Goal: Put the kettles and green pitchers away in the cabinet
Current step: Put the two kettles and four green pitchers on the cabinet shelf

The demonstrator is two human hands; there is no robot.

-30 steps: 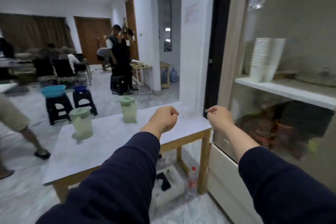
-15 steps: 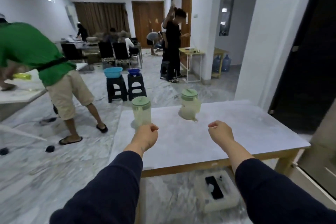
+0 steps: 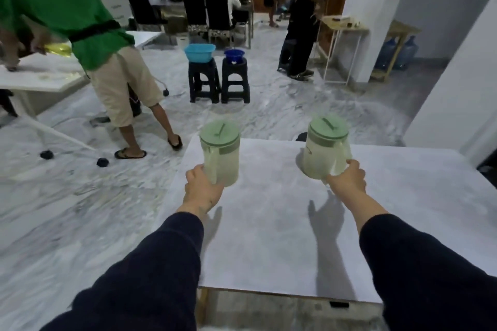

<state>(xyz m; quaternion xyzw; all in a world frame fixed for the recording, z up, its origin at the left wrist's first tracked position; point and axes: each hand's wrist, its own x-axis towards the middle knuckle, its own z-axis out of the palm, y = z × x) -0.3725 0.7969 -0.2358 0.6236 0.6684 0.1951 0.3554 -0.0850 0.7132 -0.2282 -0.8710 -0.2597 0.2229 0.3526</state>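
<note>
Two pale green pitchers with green lids stand upright on a white marbled table (image 3: pixel 269 236). My left hand (image 3: pixel 203 187) is closed around the handle of the left pitcher (image 3: pixel 222 152) near the table's far left corner. My right hand (image 3: pixel 347 177) grips the handle of the right pitcher (image 3: pixel 322 152) at the far edge. Both my arms are in dark blue sleeves. No kettle and no cabinet are in view.
A person in a green shirt (image 3: pixel 61 2) bends over a white table (image 3: pixel 40 75) on the left. Two black stools (image 3: pixel 219 80) carrying blue basins stand on the marble floor beyond. More people, chairs and a white wall (image 3: pixel 457 88) are farther off.
My view has swung left from the glass-fronted cabinet to the table. Both hands, fists half a second ago, have reached forward and closed on the two pitchers' handles.
</note>
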